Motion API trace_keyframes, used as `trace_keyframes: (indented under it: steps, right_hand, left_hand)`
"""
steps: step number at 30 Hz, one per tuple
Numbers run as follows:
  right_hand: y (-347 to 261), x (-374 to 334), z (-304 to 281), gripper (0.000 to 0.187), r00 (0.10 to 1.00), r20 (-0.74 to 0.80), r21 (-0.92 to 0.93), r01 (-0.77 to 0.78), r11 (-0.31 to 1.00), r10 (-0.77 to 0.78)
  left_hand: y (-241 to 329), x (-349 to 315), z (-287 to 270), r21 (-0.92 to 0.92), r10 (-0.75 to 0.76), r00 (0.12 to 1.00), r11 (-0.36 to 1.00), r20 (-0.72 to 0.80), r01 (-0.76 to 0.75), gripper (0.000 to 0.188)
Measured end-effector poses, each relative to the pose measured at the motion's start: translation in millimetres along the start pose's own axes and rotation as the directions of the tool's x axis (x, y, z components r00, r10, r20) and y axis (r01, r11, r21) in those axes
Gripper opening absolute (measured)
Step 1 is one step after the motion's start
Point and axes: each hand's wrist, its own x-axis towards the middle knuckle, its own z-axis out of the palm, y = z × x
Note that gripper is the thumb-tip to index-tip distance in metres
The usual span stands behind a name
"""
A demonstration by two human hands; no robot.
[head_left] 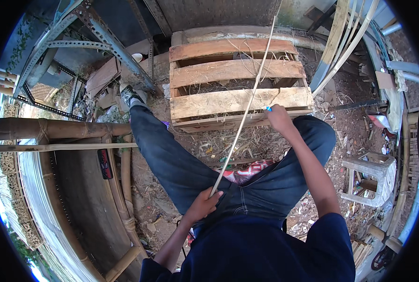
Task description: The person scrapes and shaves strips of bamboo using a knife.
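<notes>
In my left hand point(203, 205), fingers closed, is the lower end of a long thin pale strip point(243, 117) of bamboo or wood. The strip slants up and away from my lap, passing over a slatted wooden crate point(241, 100). My right hand point(281, 120) is closed too, above my right knee at the crate's near right edge. A small blue-and-white bit point(268, 108) pokes out of its fingers; the rest is hidden, so its kind is unclear. That hand is apart from the strip.
Wood shavings point(219, 148) litter the ground between my legs. A worn stool point(370, 178) stands at the right. To the left is a bamboo frame point(68, 129), with a perforated metal rack point(110, 44) behind. Long strips point(348, 42) lean at the far right.
</notes>
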Motion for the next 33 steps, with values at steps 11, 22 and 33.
trace_keyframes:
  steps: [11, 22, 33]
  right_hand:
    - [-98.8, -97.5, 11.3, 0.03, 0.872, 0.423, 0.113, 0.218, 0.969, -0.245]
    - [-24.6, -22.2, -6.8, 0.033, 0.985, 0.077, -0.017, -0.155, 0.988, 0.156]
    - [-92.4, -116.4, 9.7, 0.032, 0.827, 0.538, 0.182, 0.073, 0.981, -0.161]
  left_hand:
    - [15.5, 17.9, 6.1, 0.271, 0.121, 0.99, 0.958, -0.074, -0.097, 0.023]
    - [-7.0, 14.6, 29.6, 0.449, 0.209, 0.967, 0.885, -0.144, -0.124, 0.031]
    - [10.5, 19.9, 32.5, 0.649, 0.313, 0.926, 0.753, -0.213, -0.105, 0.032]
